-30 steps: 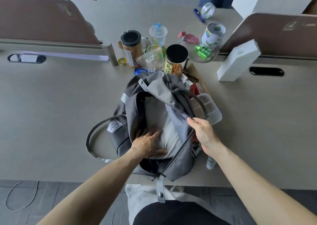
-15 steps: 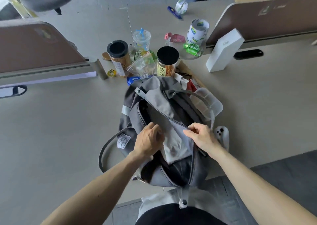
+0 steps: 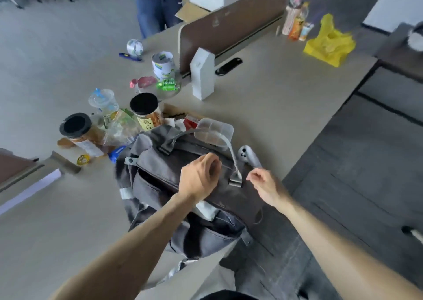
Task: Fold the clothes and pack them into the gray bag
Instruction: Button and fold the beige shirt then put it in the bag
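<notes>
**Item: gray bag point(image 3: 160, 185).** Lower centre of frame, lying on the table point(image 3: 274, 98) with its near end at the table's edge, possibly overhanging. The top flap is drawn most of the way across. A gap remains at the near end, where a pale garment point(image 3: 206, 209) shows inside.

**Left hand point(image 3: 198, 178).** On the bag's top panel, fingers curled into a fist. Whether they grip a zip pull or fabric cannot be told.

**Right hand point(image 3: 265, 186).** Just right of the bag, beside the handle point(image 3: 231, 153) buckle. Fingers loosely curled, thumb near forefinger, nothing seen in them.

**Adjacent.**
- Clear plastic box point(image 3: 214, 131) touching the bag's far end, with the handle arching over it.
- Grey controller point(image 3: 248, 158) just right of the bag, near the table edge.
- Two black-lidded jars point(image 3: 144, 107) and a plastic cup point(image 3: 103, 99), centre left.

**Further out.** White carton point(image 3: 202, 73), upper centre; yellow plastic bag point(image 3: 329, 45), upper right.

**Hazards, as judged.**
- The exposed garment may catch in the closure if the flap is pulled shut over it.
- A hard tug toward the near edge could slide the bag off the table.
- The handle could drag the box, or a sweeping wrist could knock the controller over the edge.
</notes>
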Motion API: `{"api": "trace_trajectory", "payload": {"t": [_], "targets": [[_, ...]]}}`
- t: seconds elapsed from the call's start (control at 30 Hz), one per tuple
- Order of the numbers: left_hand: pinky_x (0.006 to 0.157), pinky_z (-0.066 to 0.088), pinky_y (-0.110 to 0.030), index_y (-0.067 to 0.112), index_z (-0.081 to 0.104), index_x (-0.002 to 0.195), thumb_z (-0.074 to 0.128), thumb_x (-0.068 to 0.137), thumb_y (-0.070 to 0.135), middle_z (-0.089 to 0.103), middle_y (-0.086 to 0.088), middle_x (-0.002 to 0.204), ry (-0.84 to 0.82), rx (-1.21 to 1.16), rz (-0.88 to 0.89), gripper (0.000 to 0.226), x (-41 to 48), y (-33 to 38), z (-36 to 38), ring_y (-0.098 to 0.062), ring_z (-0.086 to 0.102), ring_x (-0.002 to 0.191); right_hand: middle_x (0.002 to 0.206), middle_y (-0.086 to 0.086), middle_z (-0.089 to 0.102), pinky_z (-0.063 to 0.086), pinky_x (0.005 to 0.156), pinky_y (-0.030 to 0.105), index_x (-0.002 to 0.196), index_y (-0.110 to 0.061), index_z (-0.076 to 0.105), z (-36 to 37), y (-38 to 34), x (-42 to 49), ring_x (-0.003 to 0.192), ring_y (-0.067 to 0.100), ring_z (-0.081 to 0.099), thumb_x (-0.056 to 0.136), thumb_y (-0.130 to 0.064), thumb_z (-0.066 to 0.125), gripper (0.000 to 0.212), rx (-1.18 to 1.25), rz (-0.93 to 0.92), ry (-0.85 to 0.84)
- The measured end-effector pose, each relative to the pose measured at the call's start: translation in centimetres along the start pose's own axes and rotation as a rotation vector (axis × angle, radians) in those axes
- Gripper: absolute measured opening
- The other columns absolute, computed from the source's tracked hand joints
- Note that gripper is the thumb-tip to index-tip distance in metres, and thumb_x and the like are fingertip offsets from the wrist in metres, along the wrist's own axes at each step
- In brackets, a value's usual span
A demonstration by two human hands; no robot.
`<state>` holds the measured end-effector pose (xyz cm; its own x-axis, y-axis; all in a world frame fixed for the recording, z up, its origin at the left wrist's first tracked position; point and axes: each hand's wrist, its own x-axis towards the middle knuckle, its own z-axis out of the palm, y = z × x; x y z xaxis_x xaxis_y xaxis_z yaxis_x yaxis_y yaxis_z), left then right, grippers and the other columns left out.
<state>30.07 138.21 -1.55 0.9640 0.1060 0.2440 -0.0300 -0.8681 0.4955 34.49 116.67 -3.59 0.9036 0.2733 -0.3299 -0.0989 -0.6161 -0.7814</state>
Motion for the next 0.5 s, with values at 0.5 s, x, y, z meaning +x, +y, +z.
{"api": "trace_trajectory", "payload": {"t": [0.5], "targets": [[0.068, 0.047, -0.03, 0.029, 0.053, 0.1, 0.039, 0.103, 0.037, 0.068, 0.002, 0.07, -0.437, 0.023, 0.888, 0.016, -17.1, 28.2, 6.5, -0.026, 0.066, 0.064, 0.055, -0.003, 0.038, 0.026, 0.055, 0.033, 0.061, -0.01, 0.049, -6.4, 17.0, -41.7, 0.055, 0.014, 0.036, 0.097, -0.016, 0.055, 0.037, 0.241, 0.531, 0.853]]}}
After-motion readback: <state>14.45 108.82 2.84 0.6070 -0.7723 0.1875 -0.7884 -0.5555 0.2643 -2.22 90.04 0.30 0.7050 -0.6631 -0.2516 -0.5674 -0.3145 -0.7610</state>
